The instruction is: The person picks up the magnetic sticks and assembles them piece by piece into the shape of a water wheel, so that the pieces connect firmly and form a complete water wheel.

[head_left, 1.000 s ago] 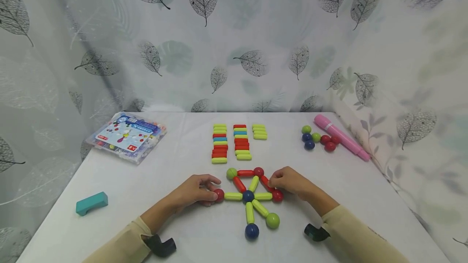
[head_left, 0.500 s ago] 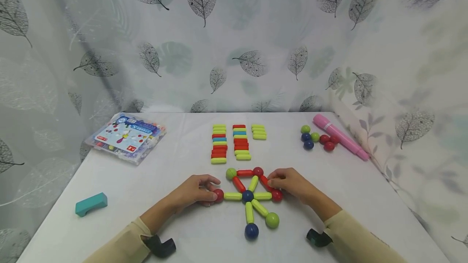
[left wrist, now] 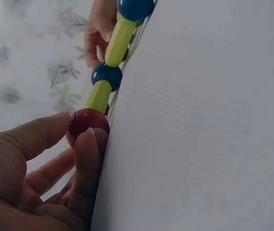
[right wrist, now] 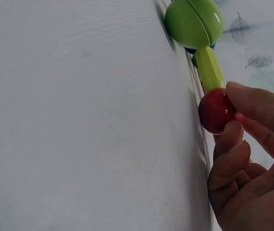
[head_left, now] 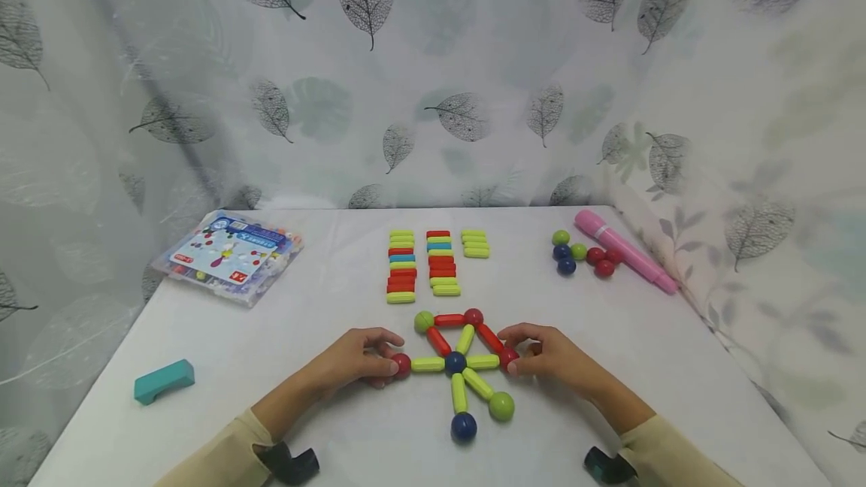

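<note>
A flat figure of magnetic rods and balls lies on the white table around a central blue ball [head_left: 455,363]. My left hand [head_left: 358,358] pinches the red ball [left wrist: 86,126] at the figure's left end between thumb and finger. On the opposite side, my right hand [head_left: 553,355] holds another red ball [right wrist: 217,111] by its fingertips. A red rod [head_left: 490,338] joins that ball to the upper red ball [head_left: 473,317]. At upper left sits a green ball [head_left: 424,322]. Below the centre, yellow-green rods end in a blue ball [head_left: 463,427] and a green ball [head_left: 501,406].
Columns of spare rods [head_left: 443,269] lie behind the figure. Loose balls [head_left: 578,252] and a pink marker-like stick [head_left: 625,251] are at back right. A plastic box [head_left: 230,254] stands at back left, a teal block [head_left: 165,381] at left.
My right hand has shifted from the right-hand red rod down to the red ball at its lower end. The left hand keeps its grip; the view has drifted slightly.
</note>
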`<state>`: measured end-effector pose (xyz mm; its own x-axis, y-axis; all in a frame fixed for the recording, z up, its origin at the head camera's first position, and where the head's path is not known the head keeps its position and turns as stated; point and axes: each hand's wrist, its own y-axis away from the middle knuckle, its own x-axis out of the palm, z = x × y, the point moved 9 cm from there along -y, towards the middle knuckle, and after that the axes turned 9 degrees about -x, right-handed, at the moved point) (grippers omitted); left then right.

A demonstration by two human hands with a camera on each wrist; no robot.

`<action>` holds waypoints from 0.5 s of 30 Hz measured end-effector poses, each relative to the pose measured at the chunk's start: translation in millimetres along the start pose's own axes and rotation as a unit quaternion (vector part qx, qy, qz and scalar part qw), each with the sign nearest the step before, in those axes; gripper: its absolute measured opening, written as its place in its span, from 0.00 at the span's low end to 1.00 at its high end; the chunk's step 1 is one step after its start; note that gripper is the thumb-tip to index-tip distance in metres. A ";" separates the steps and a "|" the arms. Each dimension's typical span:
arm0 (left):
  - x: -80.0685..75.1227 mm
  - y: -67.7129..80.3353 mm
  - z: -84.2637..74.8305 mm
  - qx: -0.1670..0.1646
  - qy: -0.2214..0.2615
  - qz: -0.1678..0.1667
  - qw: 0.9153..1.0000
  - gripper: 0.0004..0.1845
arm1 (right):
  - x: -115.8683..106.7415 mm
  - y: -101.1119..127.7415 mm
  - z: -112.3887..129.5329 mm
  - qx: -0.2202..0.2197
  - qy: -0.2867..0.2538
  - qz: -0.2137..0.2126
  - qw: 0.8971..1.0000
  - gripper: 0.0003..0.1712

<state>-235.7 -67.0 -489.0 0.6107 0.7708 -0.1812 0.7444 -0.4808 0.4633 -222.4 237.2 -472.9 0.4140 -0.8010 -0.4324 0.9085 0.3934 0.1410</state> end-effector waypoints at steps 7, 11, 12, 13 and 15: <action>8.4 17.9 0.0 -0.003 -0.005 0.017 1.000 0.24 | -1.3 -15.4 1.9 -0.001 0.013 -0.011 1.000 0.26; 15.5 27.0 2.9 -0.010 -0.018 0.032 0.999 0.24 | -1.9 -29.2 4.1 0.004 0.010 -0.006 1.000 0.27; 17.5 28.9 3.5 -0.012 -0.017 0.039 0.999 0.24 | -1.7 -33.2 5.5 0.002 0.010 -0.004 1.000 0.27; 19.5 30.6 4.3 -0.015 -0.017 0.046 0.999 0.24 | -1.8 -37.2 6.7 0.001 0.010 -0.003 1.000 0.27; 23.2 33.5 5.1 -0.021 -0.012 0.063 0.998 0.24 | -1.1 -44.6 9.5 0.000 0.010 -0.002 1.000 0.26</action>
<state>-195.3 -67.4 -482.1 0.7059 0.6943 -0.1403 0.6494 -0.5553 0.5195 -262.8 216.3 -470.3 0.4091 -0.7933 -0.4508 0.9101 0.3901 0.1394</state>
